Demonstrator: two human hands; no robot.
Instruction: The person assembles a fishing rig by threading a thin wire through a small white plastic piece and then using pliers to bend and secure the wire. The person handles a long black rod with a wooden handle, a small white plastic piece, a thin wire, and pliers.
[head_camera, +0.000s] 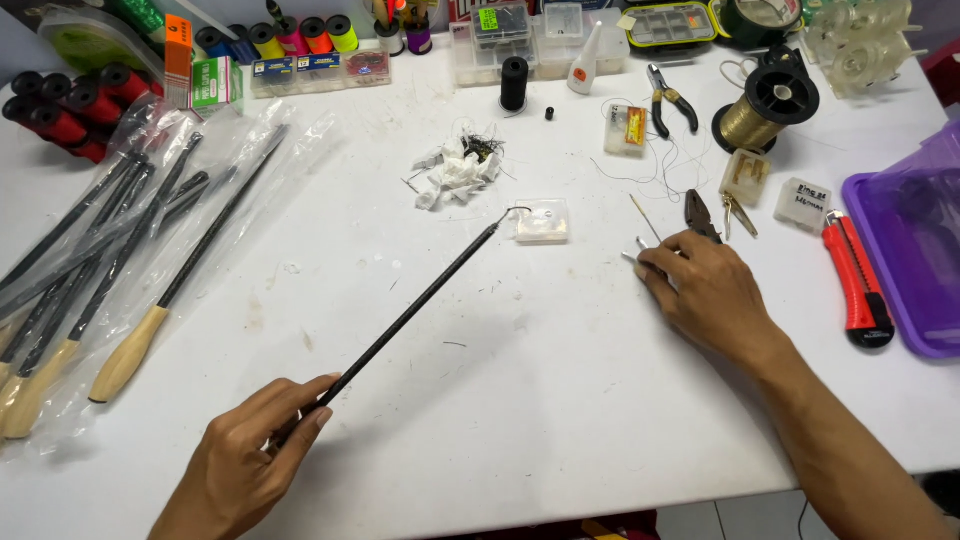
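Left hand fingers gripped thin black rod over bare mid-bench; right hand fingers closed on pliers; red cutter lay just beside purple tray at the right edge.

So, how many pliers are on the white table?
2. One pair of pliers with black handles lies at the far side, beside the gold thread spool. The other pliers lie just beyond the right hand. More may be hidden.

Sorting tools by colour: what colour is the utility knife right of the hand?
The utility knife is red with black trim, head view.
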